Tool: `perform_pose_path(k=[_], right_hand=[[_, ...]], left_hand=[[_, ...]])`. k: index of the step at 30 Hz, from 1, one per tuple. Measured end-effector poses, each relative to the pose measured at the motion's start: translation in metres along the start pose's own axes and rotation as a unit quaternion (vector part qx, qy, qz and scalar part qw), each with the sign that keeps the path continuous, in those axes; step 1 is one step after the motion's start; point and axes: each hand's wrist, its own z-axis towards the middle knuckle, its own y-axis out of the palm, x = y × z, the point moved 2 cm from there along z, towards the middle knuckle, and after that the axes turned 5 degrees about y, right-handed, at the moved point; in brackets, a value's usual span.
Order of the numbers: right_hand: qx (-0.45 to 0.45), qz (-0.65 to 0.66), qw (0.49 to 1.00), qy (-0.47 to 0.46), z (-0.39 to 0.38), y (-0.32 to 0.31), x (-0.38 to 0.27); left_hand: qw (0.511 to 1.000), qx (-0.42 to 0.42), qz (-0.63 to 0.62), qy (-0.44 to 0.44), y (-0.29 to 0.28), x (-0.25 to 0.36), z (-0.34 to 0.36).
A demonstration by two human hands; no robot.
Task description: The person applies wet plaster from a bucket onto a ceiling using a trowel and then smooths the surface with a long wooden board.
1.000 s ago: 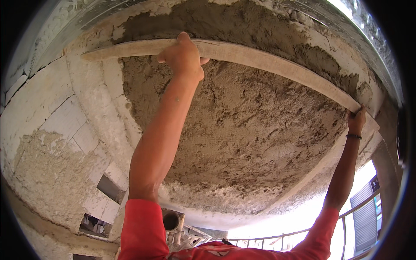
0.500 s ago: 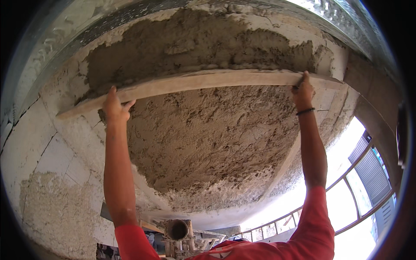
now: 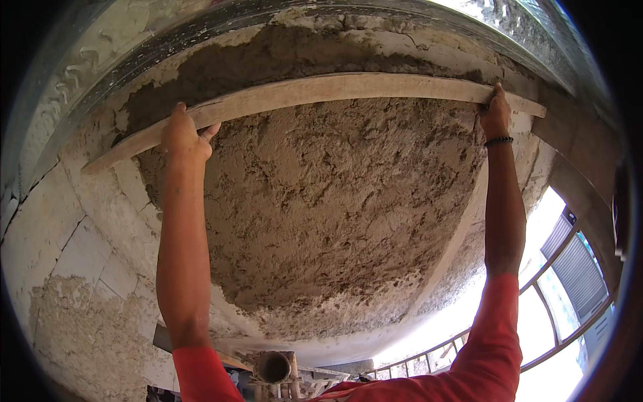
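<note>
A long pale wooden straightedge board (image 3: 335, 88) lies across the wall, pressed on a broad patch of wet grey-brown mortar (image 3: 335, 194). My left hand (image 3: 184, 137) grips the board near its left end, thumb apart below its lower edge. Near the right end, my right hand (image 3: 495, 114) is closed round the board; a dark bead bracelet (image 3: 498, 141) circles that wrist. Below the board the mortar is rough and pitted. Above it a darker, smoother band of mortar (image 3: 268, 57) shows. The fingers behind the board are hidden.
Pale wall blocks (image 3: 87, 248) with cracked joints border the mortar at left. A metal sheet (image 3: 87, 60) runs along the top. Low in view stand a round hollow tube end (image 3: 273, 367) and timber pieces. A railing (image 3: 536, 281) curves past at right, beside bright daylight.
Both hands have moved the board upward over the mortar, its right part shifting a little rightward. More of the rough mortar now shows beneath it.
</note>
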Motion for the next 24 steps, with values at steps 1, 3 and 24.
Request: perform_pose_path(k=[1, 3, 24], right_hand=[[-0.014, -0.061, 0.997, -0.043, 0.014, -0.004, -0.011], [-0.009, -0.082, 0.996, -0.035, 0.017, 0.000, -0.023], [-0.137, -0.033, 0.990, 0.005, -0.141, -0.008, 0.082]], left_hand=[[1.000, -0.002, -0.007, -0.012, 0.010, 0.001, -0.004], [0.999, 0.031, -0.013, -0.031, 0.029, 0.005, -0.015], [0.997, 0.046, 0.050, -0.024, -0.126, -0.011, 0.053]])
